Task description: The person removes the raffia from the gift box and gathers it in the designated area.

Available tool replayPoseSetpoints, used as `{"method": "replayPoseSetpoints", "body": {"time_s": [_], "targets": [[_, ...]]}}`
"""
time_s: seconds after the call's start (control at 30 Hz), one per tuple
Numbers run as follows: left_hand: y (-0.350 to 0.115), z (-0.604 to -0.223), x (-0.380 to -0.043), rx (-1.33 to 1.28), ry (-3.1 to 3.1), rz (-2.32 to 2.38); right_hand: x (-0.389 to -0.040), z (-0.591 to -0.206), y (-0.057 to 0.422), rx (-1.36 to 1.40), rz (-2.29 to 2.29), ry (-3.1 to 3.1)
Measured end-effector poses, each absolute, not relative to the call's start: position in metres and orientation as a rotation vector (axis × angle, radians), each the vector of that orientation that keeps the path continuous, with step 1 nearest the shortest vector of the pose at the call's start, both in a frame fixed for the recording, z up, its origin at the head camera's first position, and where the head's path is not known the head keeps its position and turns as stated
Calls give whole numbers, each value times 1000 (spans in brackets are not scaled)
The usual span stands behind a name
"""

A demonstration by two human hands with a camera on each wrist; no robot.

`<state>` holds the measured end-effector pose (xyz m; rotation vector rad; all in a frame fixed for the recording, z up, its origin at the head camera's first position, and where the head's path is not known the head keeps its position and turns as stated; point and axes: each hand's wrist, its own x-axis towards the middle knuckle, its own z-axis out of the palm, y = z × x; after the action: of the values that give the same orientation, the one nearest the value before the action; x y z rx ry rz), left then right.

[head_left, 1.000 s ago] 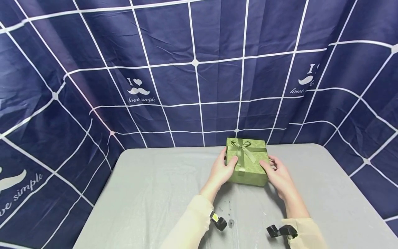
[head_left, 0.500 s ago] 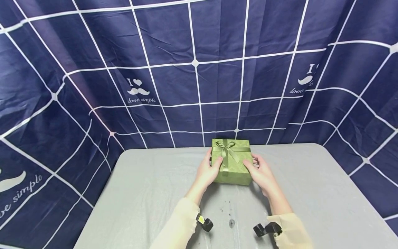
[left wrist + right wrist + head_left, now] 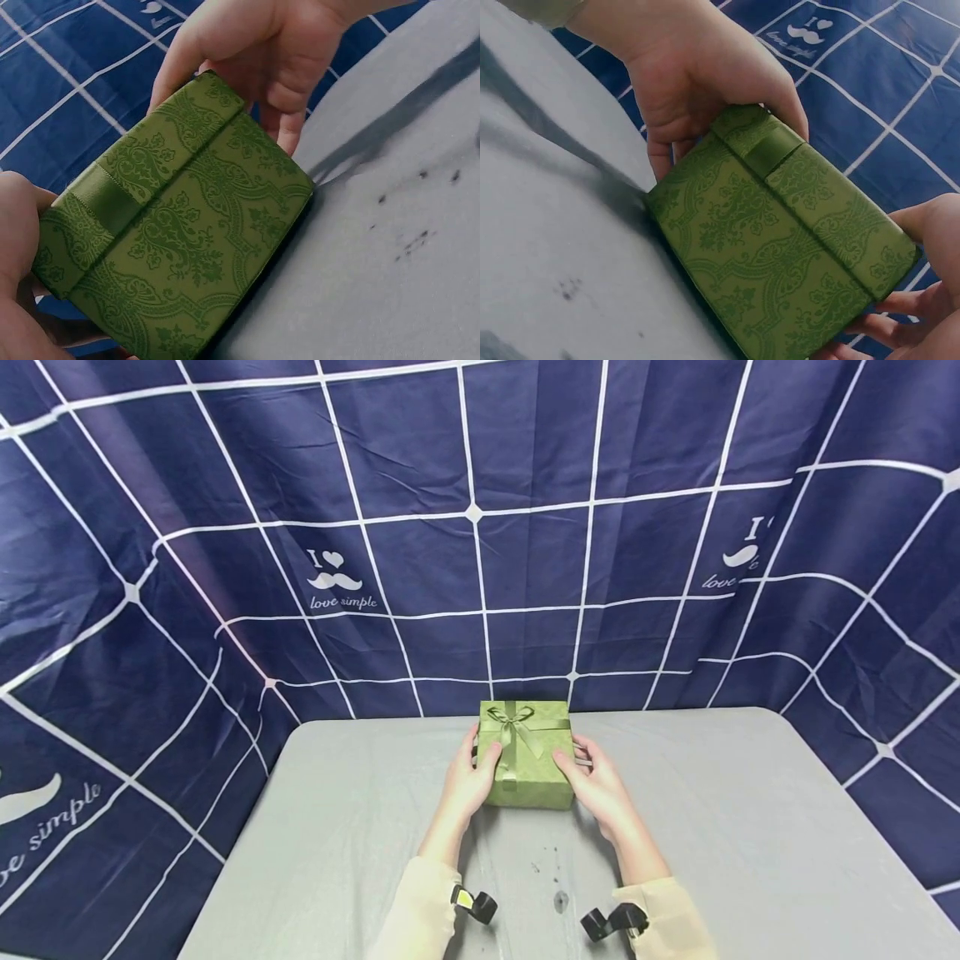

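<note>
A green patterned gift box (image 3: 534, 777) with a lid, a ribbon and a bow (image 3: 513, 717) is near the back edge of the table. My left hand (image 3: 469, 781) grips its left side, thumb on top of the lid and fingers down the side. On the opposite side my right hand (image 3: 596, 781) holds it in the same way. In the left wrist view the box's front face (image 3: 202, 240) shows an embossed floral pattern, with a dark shadow along its lower edge. The right wrist view shows the lid (image 3: 817, 199) seated on the box between both hands.
The grey-covered table (image 3: 345, 827) has dark spots (image 3: 560, 902) in front of the box. A navy curtain (image 3: 420, 560) with white grid lines hangs close behind and on both sides. Small black wrist cameras (image 3: 486, 907) sit on the cuffs.
Both hands have carried the gift box leftward along the back of the table, from right of centre to near the middle. Their grip on it looks the same.
</note>
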<state>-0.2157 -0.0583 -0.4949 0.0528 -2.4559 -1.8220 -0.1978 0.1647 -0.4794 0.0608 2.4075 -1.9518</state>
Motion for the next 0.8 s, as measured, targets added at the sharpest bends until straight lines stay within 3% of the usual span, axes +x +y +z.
{"method": "replayPoseSetpoints", "body": {"time_s": [0.8], "targets": [[-83, -504, -217, 157, -2387, -2011, -198, -496, 166, 63, -1960, 2320]]}}
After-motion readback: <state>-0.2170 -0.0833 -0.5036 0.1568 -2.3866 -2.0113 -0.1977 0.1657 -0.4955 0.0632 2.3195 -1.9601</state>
